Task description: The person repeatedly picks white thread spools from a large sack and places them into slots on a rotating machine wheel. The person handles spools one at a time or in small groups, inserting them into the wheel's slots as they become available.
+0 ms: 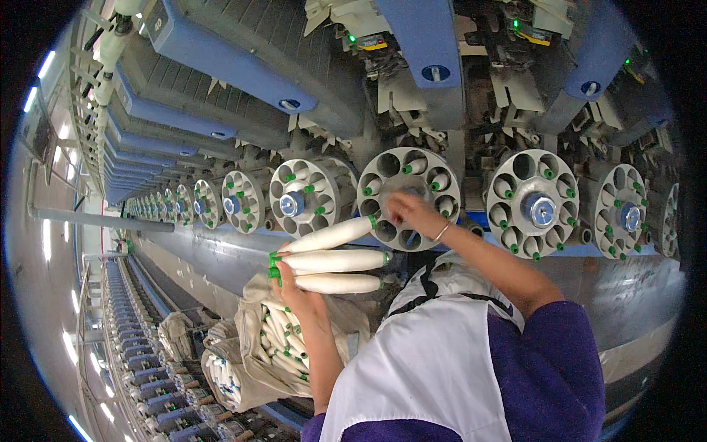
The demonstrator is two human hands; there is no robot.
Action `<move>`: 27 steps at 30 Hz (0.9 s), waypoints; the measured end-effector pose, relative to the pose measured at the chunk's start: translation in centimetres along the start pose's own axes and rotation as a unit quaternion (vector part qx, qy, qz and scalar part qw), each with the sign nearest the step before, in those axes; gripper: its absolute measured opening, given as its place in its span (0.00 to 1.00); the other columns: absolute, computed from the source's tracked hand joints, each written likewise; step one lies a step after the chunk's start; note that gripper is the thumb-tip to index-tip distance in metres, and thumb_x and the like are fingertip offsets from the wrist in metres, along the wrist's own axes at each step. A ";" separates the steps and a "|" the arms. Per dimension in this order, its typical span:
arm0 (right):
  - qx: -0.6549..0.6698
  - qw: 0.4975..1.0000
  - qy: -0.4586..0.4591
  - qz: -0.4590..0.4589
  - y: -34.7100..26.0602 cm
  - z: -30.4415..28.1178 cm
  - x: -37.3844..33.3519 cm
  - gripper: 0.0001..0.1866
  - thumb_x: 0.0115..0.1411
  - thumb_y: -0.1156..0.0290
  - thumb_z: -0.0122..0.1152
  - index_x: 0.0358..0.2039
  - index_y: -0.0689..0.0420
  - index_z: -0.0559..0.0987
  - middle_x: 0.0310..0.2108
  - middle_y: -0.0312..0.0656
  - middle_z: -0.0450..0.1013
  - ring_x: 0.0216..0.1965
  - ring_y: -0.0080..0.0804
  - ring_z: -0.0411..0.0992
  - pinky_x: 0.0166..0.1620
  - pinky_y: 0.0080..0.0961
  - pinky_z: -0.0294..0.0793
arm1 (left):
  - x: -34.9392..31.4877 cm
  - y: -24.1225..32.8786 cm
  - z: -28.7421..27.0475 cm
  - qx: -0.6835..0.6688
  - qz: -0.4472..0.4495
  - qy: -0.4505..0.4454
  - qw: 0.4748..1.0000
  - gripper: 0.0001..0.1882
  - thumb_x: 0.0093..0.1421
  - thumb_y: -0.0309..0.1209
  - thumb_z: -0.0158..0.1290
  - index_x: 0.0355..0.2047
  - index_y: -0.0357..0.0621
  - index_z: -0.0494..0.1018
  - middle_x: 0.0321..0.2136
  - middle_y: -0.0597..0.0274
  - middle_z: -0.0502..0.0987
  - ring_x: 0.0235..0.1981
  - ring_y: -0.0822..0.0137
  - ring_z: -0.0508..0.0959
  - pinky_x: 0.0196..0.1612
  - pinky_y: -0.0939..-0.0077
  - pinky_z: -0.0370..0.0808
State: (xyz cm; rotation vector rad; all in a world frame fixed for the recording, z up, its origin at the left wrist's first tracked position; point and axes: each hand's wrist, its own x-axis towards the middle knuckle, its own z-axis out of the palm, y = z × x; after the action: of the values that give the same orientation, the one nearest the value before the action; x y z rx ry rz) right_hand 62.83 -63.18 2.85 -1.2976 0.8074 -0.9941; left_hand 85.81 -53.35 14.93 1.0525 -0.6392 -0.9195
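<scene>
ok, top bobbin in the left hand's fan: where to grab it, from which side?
Take the top bobbin mid-body, on the white yarn, from its free right end. It tilts up clear of the lower two; the left hand covers only the green-tipped bases.

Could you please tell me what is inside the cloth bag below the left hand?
The cloth bag holds many white yarn bobbins with green tips, packed together. Its folds cover whatever lies deeper.

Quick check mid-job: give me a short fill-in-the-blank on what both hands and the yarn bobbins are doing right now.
1. The left hand grips ____ white yarn bobbins with green tips.
2. The right hand reaches into the round grey ____ with holes.
3. Below, a beige cloth bag holds more ____.

Missing words: three; magazine wheel; bobbins
</scene>
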 end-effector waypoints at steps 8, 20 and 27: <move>0.469 0.881 -0.005 0.061 0.6 -1.3 -0.2 0.15 0.68 0.62 0.49 0.26 0.55 0.71 0.28 0.36 0.72 0.38 0.31 0.75 0.47 0.33 0.78 | 0.7 -4.5 -1.4 0.098 0.030 0.045 0.994 0.11 0.62 0.31 0.56 0.42 0.40 0.72 0.39 0.62 0.74 0.40 0.69 0.73 0.46 0.73 0.71; 0.367 0.920 0.085 0.111 0.2 -2.1 0.5 0.16 0.67 0.58 0.53 0.26 0.55 0.69 0.16 0.26 0.58 0.14 0.13 0.53 0.16 0.15 0.50 | 3.0 -7.1 0.4 0.320 0.152 -0.045 0.934 0.10 0.60 0.30 0.57 0.36 0.36 0.73 0.45 0.57 0.75 0.43 0.66 0.72 0.51 0.73 0.66; 0.076 0.996 -0.016 -0.032 -0.8 2.0 1.1 0.13 0.61 0.62 0.60 0.38 0.59 0.74 0.28 0.36 0.74 0.29 0.25 0.74 0.36 0.23 0.74 | 1.9 -4.0 0.5 0.117 -0.012 -0.017 0.993 0.12 0.63 0.36 0.55 0.36 0.38 0.72 0.36 0.57 0.78 0.36 0.67 0.75 0.42 0.72 0.73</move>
State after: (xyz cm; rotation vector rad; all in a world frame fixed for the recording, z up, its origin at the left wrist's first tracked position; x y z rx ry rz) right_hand 64.95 -63.48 3.93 -1.2116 0.6560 -1.0621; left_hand 85.01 -56.03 11.50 1.2581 -0.7770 -0.9000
